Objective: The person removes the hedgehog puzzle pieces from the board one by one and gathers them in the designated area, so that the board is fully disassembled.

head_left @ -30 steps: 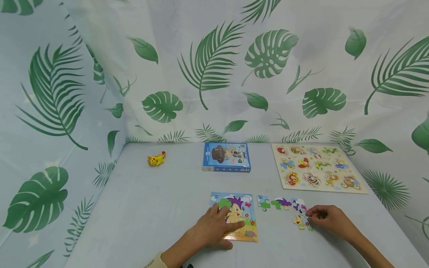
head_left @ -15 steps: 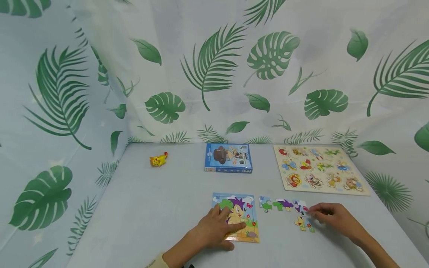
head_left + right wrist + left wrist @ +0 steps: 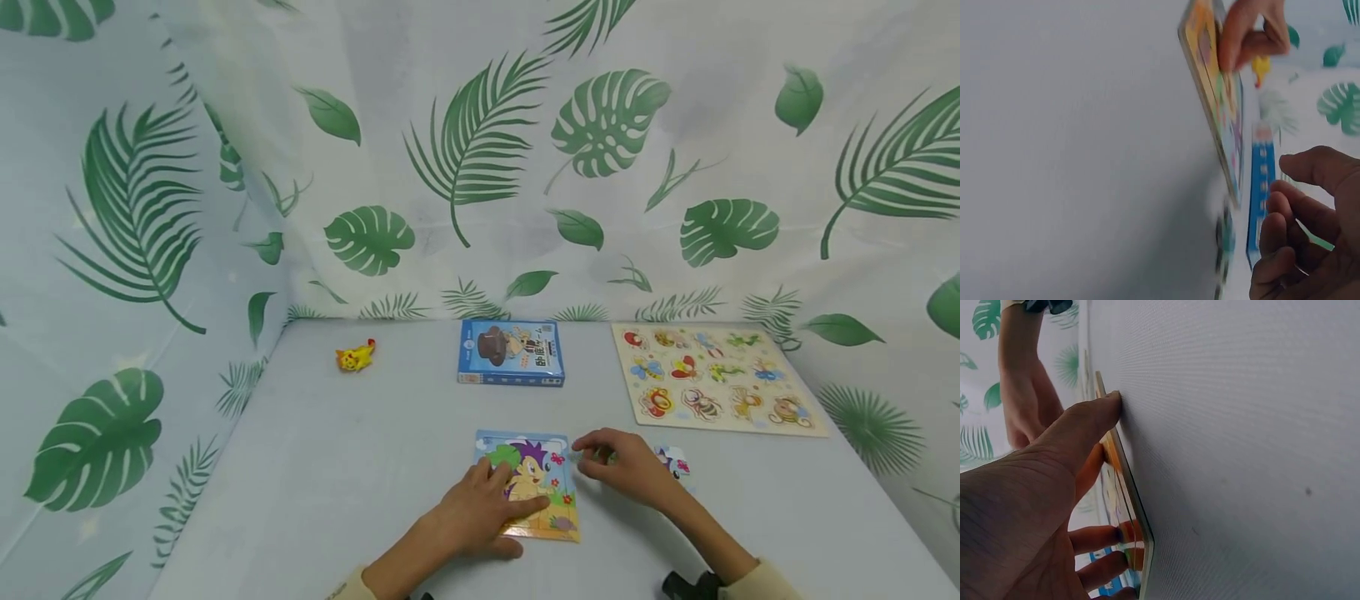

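A square jigsaw puzzle with a purple-haired hedgehog lies flat on the table. My left hand rests on it with fingers spread over the picture; in the left wrist view the thumb lies at its near edge. Just off the puzzle's upper right side hovers my right hand, its fingers loosely bent. The right wrist view shows a gap between thumb and fingertips, with nothing held. Loose puzzle pieces lie right of the puzzle, mostly hidden under the right hand and forearm in the head view.
Behind the puzzle sits a blue game box. A wooden peg board with insect pictures lies at the back right, and a small yellow toy figure at the back left. Leaf-printed cloth hangs behind the table.
My right hand has moved left, from the loose pieces at the right to beside the puzzle's upper right corner, now covering most of those pieces. The left hand has stayed on the puzzle.
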Demonstrator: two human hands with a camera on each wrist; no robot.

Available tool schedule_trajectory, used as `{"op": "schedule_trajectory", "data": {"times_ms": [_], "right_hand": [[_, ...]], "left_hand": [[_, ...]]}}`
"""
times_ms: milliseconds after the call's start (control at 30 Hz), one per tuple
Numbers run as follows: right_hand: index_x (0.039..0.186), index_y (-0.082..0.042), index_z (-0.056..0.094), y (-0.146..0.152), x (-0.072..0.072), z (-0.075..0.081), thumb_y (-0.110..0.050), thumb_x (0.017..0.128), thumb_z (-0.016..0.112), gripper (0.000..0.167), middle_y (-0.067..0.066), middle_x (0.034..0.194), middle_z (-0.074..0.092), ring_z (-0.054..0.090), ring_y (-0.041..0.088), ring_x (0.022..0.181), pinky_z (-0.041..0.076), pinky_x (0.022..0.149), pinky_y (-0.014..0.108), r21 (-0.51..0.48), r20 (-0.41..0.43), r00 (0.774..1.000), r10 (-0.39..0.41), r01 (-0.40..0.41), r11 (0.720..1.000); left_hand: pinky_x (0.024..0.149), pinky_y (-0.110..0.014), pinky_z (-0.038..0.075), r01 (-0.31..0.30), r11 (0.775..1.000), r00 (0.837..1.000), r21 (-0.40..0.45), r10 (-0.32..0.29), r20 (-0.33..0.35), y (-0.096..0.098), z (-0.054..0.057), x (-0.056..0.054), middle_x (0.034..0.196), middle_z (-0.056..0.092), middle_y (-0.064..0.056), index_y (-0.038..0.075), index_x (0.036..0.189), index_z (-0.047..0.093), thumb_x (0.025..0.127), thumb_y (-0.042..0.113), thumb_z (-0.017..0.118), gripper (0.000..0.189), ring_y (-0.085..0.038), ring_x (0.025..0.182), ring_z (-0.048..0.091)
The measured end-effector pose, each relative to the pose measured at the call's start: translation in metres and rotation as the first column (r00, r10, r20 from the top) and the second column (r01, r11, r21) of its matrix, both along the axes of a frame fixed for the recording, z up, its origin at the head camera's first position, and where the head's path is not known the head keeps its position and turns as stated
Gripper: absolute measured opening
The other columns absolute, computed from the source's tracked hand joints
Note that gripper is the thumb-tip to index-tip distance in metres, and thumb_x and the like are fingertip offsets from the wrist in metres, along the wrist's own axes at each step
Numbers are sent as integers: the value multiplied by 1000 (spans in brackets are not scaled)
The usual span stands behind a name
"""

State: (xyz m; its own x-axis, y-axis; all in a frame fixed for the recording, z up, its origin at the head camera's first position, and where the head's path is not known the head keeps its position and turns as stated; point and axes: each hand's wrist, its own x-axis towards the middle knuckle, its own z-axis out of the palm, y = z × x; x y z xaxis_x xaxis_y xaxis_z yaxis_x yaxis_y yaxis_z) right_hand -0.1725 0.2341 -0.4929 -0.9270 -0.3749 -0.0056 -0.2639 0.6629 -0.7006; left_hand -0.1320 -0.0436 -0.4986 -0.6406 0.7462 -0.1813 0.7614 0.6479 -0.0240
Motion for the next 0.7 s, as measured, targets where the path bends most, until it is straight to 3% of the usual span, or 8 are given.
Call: {"op": "schedule_trajectory", "data": {"times_ms": [167,300,700], "right_hand": [[107,-11,73,-33,-3,-13,-20,84,79,25,-6,93,64,55,10,78,48,70,27,26,-25,998,65,-65,998],[104,-14,74,-50,-3,-17,-24,82,81,25,-10,88,63,54,10,77,48,72,29,74,-13,999,53,-51,996],[95,-18,75,-62,-6,-24,-24,83,81,15,-12,85,60,53,9,75,47,71,30,123,-19,999,33,-30,992]], "left_hand": [[87,-33,36,17,1000,999,-15,-18,-31,-1,-3,-2,116,45,-4,54,151,27,86,72,53,72,-19,94,36],[87,-33,35,18,1000,999,-24,-19,-39,0,-4,-2,116,45,-3,55,150,26,85,74,52,72,-19,94,36],[85,-32,35,21,999,998,-40,-23,-54,1,-1,-2,115,45,-3,54,150,27,85,74,53,73,-18,93,35]]}}
